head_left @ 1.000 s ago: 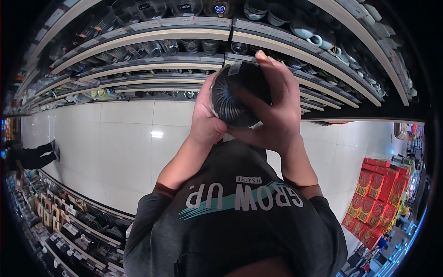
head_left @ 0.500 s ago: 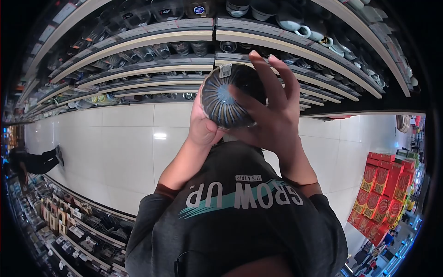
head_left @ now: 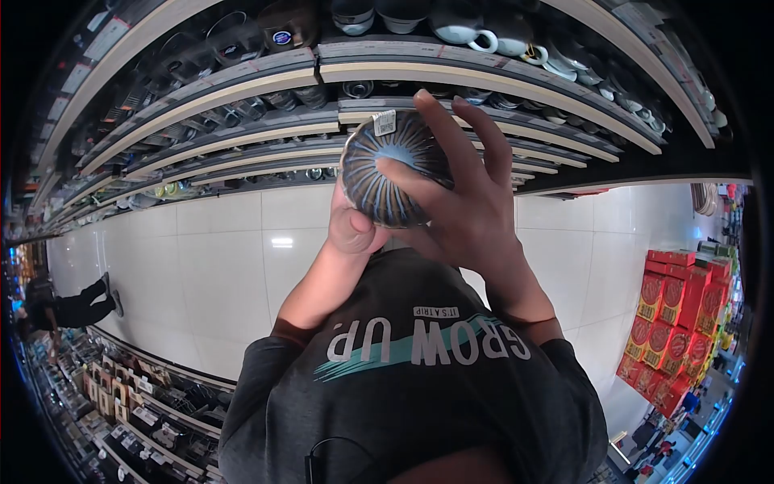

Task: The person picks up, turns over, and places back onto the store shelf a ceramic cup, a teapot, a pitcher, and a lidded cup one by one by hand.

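Note:
A round, bowl-like piece of ware [head_left: 367, 173] with blue and brown radial stripes, pale blue at its centre, is held up in front of my chest. A white barcode label [head_left: 385, 123] is stuck near its upper edge. My left hand [head_left: 351, 226] grips it from the lower left, the thumb by the rim and the other fingers mostly hidden behind. Over its right side is my right hand [head_left: 468, 185], with fingers spread; one finger lies across the striped surface towards the centre, and two others point up beyond the rim.
Shelves [head_left: 484, 78] of cups, bowls and glassware curve across the top. Pale floor tiles [head_left: 218, 266] lie below them. A person in dark trousers [head_left: 81, 308] is at the far left. More stocked shelving [head_left: 153, 403] is at lower left, and red boxes [head_left: 665, 323] are stacked at right.
The striped ware has shifted left in view and is more brightly lit, with its pattern and label clearer. My right-hand fingers have moved left with it. The shelves have shifted left.

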`<control>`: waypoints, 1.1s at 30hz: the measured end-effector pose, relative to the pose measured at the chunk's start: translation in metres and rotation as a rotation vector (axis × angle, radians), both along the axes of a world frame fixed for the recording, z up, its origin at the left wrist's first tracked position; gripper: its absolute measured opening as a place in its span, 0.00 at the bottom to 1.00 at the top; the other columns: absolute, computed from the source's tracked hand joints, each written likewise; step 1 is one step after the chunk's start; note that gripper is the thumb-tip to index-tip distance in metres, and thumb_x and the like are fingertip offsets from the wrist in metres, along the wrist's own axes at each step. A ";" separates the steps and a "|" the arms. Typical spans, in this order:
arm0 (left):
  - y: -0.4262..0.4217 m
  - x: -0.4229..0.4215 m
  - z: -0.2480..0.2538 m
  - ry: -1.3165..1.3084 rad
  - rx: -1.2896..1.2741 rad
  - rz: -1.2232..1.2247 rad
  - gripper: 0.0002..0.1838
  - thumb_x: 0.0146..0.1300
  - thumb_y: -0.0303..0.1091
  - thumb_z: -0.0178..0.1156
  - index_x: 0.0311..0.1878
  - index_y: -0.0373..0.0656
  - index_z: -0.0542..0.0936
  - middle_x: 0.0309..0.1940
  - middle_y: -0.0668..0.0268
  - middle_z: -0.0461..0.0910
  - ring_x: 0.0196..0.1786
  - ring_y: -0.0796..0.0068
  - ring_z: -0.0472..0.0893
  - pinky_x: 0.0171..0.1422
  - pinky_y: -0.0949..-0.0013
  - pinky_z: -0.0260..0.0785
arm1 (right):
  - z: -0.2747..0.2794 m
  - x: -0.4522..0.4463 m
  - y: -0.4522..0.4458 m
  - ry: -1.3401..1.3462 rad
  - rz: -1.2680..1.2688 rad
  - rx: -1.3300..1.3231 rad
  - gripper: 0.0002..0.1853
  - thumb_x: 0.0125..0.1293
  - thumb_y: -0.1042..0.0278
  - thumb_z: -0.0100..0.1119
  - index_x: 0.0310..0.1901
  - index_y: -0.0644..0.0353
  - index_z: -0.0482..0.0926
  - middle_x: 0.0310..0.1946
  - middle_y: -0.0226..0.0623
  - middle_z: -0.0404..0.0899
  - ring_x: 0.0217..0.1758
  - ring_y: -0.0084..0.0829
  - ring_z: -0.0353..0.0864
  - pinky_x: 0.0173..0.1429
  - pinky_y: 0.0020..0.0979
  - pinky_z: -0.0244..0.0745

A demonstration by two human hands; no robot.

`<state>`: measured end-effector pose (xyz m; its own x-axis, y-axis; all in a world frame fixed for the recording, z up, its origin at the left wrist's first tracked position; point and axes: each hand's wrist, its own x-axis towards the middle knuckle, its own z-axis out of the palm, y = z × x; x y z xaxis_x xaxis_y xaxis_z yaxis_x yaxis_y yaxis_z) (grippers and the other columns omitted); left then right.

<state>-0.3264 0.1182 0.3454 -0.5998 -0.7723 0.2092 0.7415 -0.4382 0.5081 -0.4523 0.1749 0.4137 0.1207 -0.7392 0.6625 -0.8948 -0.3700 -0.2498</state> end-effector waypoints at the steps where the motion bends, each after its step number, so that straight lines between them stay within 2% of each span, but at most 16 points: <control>1: 0.000 -0.005 0.000 0.001 -0.012 -0.001 0.60 0.40 0.59 0.78 0.69 0.31 0.59 0.63 0.50 0.69 0.65 0.54 0.73 0.68 0.55 0.70 | 0.000 -0.003 0.001 -0.016 -0.020 0.020 0.27 0.40 0.53 0.77 0.47 0.42 0.82 0.66 0.44 0.70 0.67 0.51 0.64 0.67 0.41 0.62; 9: 0.006 -0.019 0.005 0.041 -0.019 -0.060 0.59 0.41 0.58 0.77 0.70 0.34 0.58 0.64 0.48 0.67 0.66 0.53 0.73 0.68 0.51 0.71 | -0.005 -0.024 0.010 -0.052 -0.066 -0.085 0.34 0.41 0.49 0.78 0.53 0.47 0.81 0.65 0.44 0.68 0.66 0.48 0.65 0.67 0.41 0.64; 11: 0.009 -0.017 0.009 -0.171 -0.109 -0.039 0.67 0.36 0.76 0.69 0.73 0.41 0.55 0.69 0.55 0.62 0.71 0.55 0.66 0.73 0.50 0.65 | -0.005 -0.024 0.013 -0.055 -0.081 -0.091 0.34 0.41 0.48 0.78 0.53 0.47 0.81 0.65 0.44 0.68 0.66 0.48 0.65 0.67 0.42 0.64; 14: 0.012 -0.015 0.010 -0.154 -0.112 -0.038 0.66 0.37 0.76 0.70 0.73 0.41 0.55 0.69 0.54 0.62 0.72 0.54 0.65 0.72 0.49 0.65 | -0.007 -0.022 0.016 -0.071 -0.071 -0.099 0.33 0.42 0.49 0.78 0.52 0.47 0.81 0.65 0.45 0.68 0.66 0.48 0.65 0.67 0.42 0.64; 17: 0.015 -0.008 0.012 -0.147 -0.136 -0.055 0.66 0.37 0.75 0.70 0.73 0.42 0.55 0.70 0.54 0.62 0.72 0.53 0.64 0.73 0.48 0.64 | -0.008 -0.016 0.019 -0.057 -0.049 -0.132 0.36 0.37 0.54 0.76 0.54 0.46 0.79 0.66 0.44 0.67 0.64 0.50 0.66 0.63 0.45 0.67; 19: 0.017 -0.002 0.010 -0.155 -0.157 -0.056 0.66 0.37 0.75 0.70 0.73 0.42 0.55 0.70 0.54 0.62 0.72 0.53 0.64 0.73 0.48 0.63 | -0.007 -0.009 0.022 -0.058 -0.054 -0.113 0.30 0.44 0.50 0.77 0.51 0.49 0.82 0.65 0.47 0.68 0.67 0.48 0.64 0.67 0.42 0.63; 21: 0.018 0.002 0.009 -0.166 -0.179 -0.059 0.66 0.37 0.74 0.70 0.73 0.42 0.55 0.70 0.54 0.61 0.72 0.53 0.64 0.74 0.48 0.62 | -0.005 -0.002 0.024 -0.067 -0.050 -0.104 0.29 0.43 0.51 0.77 0.50 0.48 0.83 0.65 0.47 0.68 0.67 0.48 0.64 0.67 0.42 0.63; 23: 0.022 0.002 0.008 0.060 -0.038 -0.003 0.58 0.38 0.51 0.80 0.69 0.34 0.59 0.65 0.47 0.66 0.65 0.50 0.72 0.69 0.50 0.70 | -0.004 0.005 0.026 -0.077 -0.051 -0.096 0.27 0.43 0.52 0.76 0.49 0.47 0.84 0.66 0.47 0.68 0.67 0.48 0.63 0.67 0.42 0.63; 28: 0.027 0.019 0.006 0.027 -0.023 0.003 0.59 0.37 0.49 0.81 0.69 0.34 0.59 0.64 0.47 0.66 0.65 0.50 0.72 0.68 0.50 0.70 | -0.007 0.018 0.030 -0.017 -0.008 -0.033 0.26 0.40 0.55 0.75 0.47 0.42 0.85 0.67 0.45 0.67 0.67 0.47 0.63 0.68 0.42 0.61; 32: 0.030 0.035 0.003 -0.002 -0.001 0.017 0.60 0.36 0.48 0.82 0.69 0.34 0.58 0.64 0.47 0.66 0.66 0.50 0.72 0.68 0.50 0.70 | -0.009 0.027 0.029 -0.015 0.067 -0.046 0.26 0.41 0.54 0.76 0.47 0.42 0.85 0.67 0.45 0.66 0.67 0.47 0.63 0.68 0.43 0.60; 33: 0.030 0.039 0.003 -0.008 0.005 0.022 0.60 0.36 0.48 0.82 0.69 0.34 0.58 0.64 0.46 0.66 0.66 0.50 0.72 0.68 0.50 0.70 | -0.008 0.031 0.030 -0.071 0.085 -0.047 0.30 0.42 0.54 0.77 0.52 0.44 0.82 0.67 0.46 0.65 0.67 0.48 0.63 0.68 0.44 0.62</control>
<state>-0.2871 0.1486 0.3479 -0.5839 -0.7866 0.2007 0.7471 -0.4240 0.5118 -0.4212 0.2053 0.4055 0.1334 -0.6965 0.7051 -0.8405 -0.4564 -0.2919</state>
